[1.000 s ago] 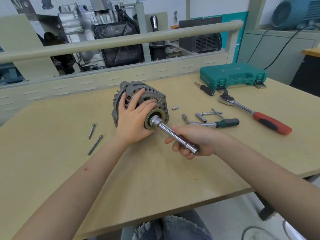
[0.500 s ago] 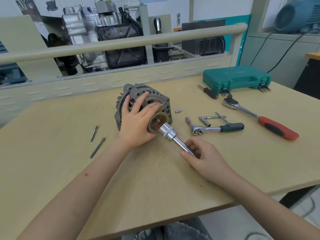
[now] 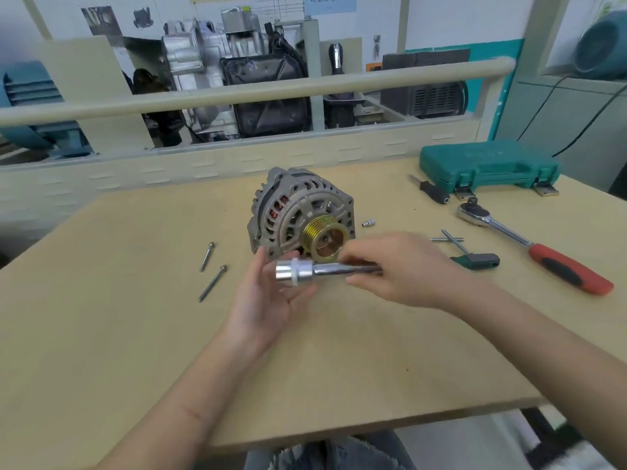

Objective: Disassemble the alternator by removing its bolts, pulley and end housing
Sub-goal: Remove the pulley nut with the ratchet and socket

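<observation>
Apparently two bolts (image 3: pixel 212 271) lie out at centre left; pulley (image 3: pixel 325 239) remains on; both hands, left (image 3: pixel 268 300) and right (image 3: pixel 403 269), grip the socket (image 3: pixel 297 273).

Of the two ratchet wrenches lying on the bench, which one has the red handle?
The larger ratchet, lying farther right near the green tool case. The smaller ratchet has a dark green handle and sits partly behind the right hand.

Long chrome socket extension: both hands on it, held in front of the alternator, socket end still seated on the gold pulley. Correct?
Not quite. In the head view the long chrome socket extension is off the gold ribbed pulley, which stands exposed. The left hand and right hand do hold it in front of the grey alternator.
</observation>
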Demonstrator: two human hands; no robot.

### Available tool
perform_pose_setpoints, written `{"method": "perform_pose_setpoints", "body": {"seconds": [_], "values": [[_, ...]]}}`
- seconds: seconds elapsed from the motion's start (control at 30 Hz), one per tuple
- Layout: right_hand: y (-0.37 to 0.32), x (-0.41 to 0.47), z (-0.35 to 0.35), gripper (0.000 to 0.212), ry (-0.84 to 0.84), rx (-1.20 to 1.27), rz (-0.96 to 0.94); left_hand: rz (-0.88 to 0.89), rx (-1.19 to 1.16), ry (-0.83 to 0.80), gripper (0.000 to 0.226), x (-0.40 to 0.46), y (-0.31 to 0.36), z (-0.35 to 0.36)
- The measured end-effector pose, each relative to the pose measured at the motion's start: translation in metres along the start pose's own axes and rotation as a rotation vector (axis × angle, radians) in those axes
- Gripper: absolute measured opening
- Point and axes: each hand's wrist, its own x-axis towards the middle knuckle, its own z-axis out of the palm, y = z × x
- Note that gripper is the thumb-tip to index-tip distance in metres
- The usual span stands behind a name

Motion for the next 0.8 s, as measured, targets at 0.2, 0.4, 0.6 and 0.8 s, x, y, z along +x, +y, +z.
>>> {"method": "perform_pose_setpoints", "body": {"seconds": [0.2,0.4,0.6,0.8], "values": [[-0.036,0.071,-0.045,0.005,-0.03,-0.702,-0.419,-0.146,-0.431,0.158,0.033,-0.002,0.011,-0.008],[-0.031,0.075,-0.037,0.017,0.065,-0.065,-0.127,0.166,0.103,0.352,0.019,0.001,0.026,-0.058],[-0.05,0.071,0.015,0.008,0.015,0.82,0.172,0.474,1.434,0.372,0.028,0.027,0.045,-0.135],[-0.045,0.052,0.034,0.014,0.202,1.176,0.271,0.422,1.576,0.248,0.028,0.049,0.041,-0.149]]}}
